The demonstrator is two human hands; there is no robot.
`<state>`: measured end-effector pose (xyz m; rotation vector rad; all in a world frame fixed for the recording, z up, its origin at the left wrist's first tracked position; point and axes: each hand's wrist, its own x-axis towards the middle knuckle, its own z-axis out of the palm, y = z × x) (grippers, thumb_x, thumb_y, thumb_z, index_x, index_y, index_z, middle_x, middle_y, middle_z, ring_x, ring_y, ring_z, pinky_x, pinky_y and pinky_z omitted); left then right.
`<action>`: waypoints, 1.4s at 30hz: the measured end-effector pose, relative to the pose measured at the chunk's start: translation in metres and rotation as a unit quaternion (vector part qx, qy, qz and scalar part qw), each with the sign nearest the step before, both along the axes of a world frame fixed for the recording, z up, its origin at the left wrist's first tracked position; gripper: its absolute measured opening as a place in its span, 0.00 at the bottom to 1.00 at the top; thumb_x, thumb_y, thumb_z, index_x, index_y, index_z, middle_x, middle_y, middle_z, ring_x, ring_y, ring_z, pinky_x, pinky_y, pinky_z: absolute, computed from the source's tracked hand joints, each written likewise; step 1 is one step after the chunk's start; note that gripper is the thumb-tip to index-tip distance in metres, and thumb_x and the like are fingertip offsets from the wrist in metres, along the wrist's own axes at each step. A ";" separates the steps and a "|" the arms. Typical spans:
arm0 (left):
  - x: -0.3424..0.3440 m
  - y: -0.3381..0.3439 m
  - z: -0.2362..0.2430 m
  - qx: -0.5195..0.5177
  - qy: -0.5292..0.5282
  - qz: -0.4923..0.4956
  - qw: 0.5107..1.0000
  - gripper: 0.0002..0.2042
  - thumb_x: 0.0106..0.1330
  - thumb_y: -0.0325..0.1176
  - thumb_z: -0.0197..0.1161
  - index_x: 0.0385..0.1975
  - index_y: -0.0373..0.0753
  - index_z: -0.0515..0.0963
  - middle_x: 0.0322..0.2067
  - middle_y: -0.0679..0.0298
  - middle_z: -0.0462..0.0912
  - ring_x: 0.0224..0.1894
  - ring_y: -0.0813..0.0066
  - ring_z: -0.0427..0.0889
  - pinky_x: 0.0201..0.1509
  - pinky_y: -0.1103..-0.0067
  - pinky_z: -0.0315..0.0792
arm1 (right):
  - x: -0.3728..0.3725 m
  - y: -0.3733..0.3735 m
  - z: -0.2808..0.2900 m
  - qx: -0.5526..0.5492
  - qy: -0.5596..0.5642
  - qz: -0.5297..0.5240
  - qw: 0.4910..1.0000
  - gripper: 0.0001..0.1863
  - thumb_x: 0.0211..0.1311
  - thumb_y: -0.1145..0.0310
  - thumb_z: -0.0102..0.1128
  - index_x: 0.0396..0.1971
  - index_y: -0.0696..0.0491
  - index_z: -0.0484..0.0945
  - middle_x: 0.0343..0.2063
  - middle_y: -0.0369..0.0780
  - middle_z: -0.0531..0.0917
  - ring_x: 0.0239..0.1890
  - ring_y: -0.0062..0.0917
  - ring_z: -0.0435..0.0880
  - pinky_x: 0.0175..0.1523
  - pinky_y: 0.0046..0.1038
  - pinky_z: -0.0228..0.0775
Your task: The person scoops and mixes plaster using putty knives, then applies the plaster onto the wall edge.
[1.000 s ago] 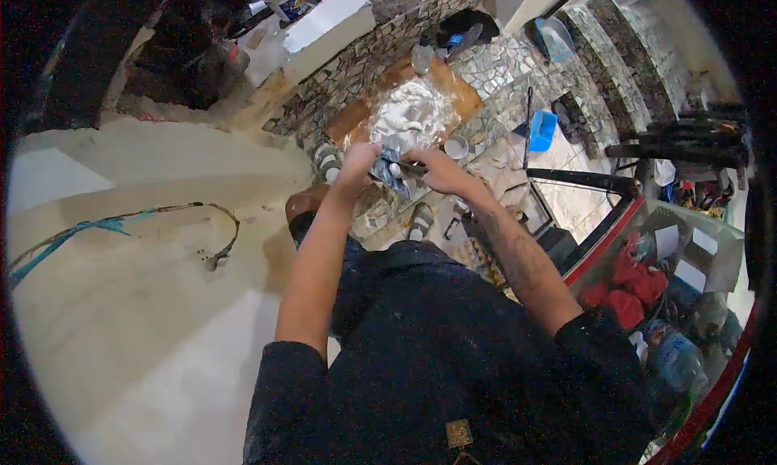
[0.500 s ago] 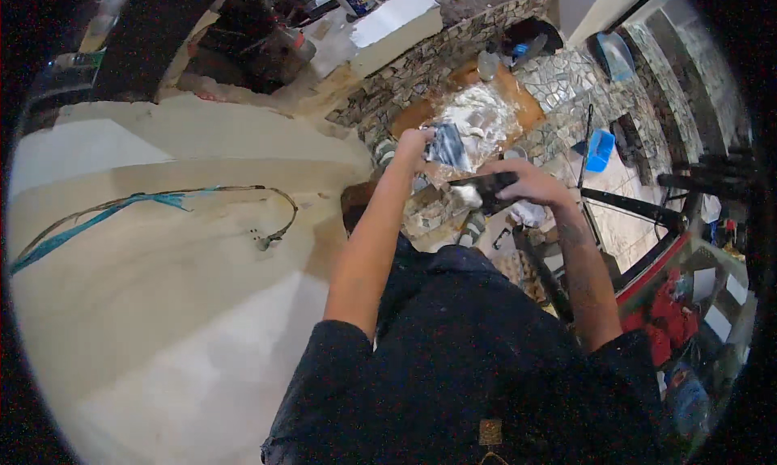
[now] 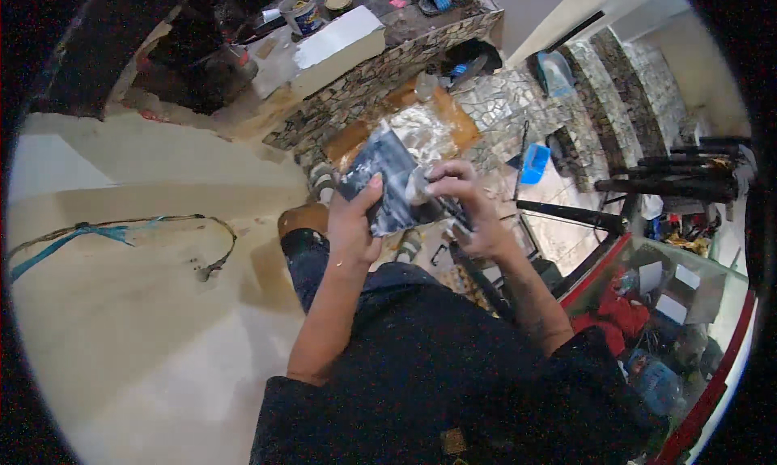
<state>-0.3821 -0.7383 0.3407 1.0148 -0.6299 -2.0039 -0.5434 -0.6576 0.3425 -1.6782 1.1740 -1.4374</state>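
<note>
My left hand grips a dark flat plate smeared with white paste, its thumb laid across the top face. At the plate's right edge my right hand is closed, fingers curled. A greyish-white lump of paste sits by those fingertips, against the plate. Below the fingers shows part of a second dark flat tool, seen nearly edge-on and mostly hidden by the right hand. Beyond both hands, a brown board covered with white powder or paste lies on the stone-patterned floor.
A cream wall fills the left side. A ledge at the back carries a paint bucket, an open tin and a sandal. To the right are a blue dustpan, stone steps and a red-edged glass case.
The plate has come nearer my body and turned its smeared face up. My right hand has moved from apart to the plate's right edge. The whole view has shifted.
</note>
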 end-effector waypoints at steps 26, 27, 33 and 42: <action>-0.018 -0.012 0.005 -0.080 -0.117 0.111 0.984 0.13 0.55 0.28 0.59 0.41 0.37 0.70 0.36 0.63 0.77 0.36 0.70 0.78 0.38 0.73 0.74 | -0.024 0.027 -0.081 0.198 -0.026 -0.105 0.974 0.34 0.31 0.81 0.53 0.49 0.55 0.62 0.46 0.42 0.65 0.53 0.29 0.62 0.59 0.29 0.52; -0.014 -0.013 -0.008 -0.075 -0.121 0.111 0.984 0.13 0.55 0.28 0.59 0.41 0.37 0.70 0.36 0.63 0.77 0.36 0.70 0.78 0.38 0.73 0.74 | -0.029 0.023 -0.068 0.172 -0.035 -0.131 0.976 0.34 0.31 0.81 0.53 0.49 0.56 0.62 0.46 0.41 0.66 0.53 0.29 0.63 0.59 0.29 0.53; 0.009 -0.030 -0.055 -0.187 -0.291 0.039 0.937 0.17 0.57 0.39 0.59 0.40 0.33 0.69 0.35 0.61 0.76 0.33 0.73 0.75 0.41 0.79 0.68 | 0.020 -0.006 0.023 0.164 0.222 -0.045 0.960 0.26 0.42 0.77 0.52 0.48 0.50 0.67 0.47 0.46 0.66 0.51 0.41 0.65 0.56 0.34 0.58; -0.014 -0.025 -0.041 -0.175 -0.213 0.095 0.956 0.21 0.57 0.36 0.59 0.47 0.34 0.64 0.38 0.60 0.75 0.39 0.70 0.74 0.43 0.74 0.69 | -0.002 0.006 0.005 0.177 0.306 0.045 0.934 0.30 0.38 0.83 0.50 0.49 0.50 0.68 0.45 0.44 0.69 0.50 0.38 0.67 0.54 0.30 0.60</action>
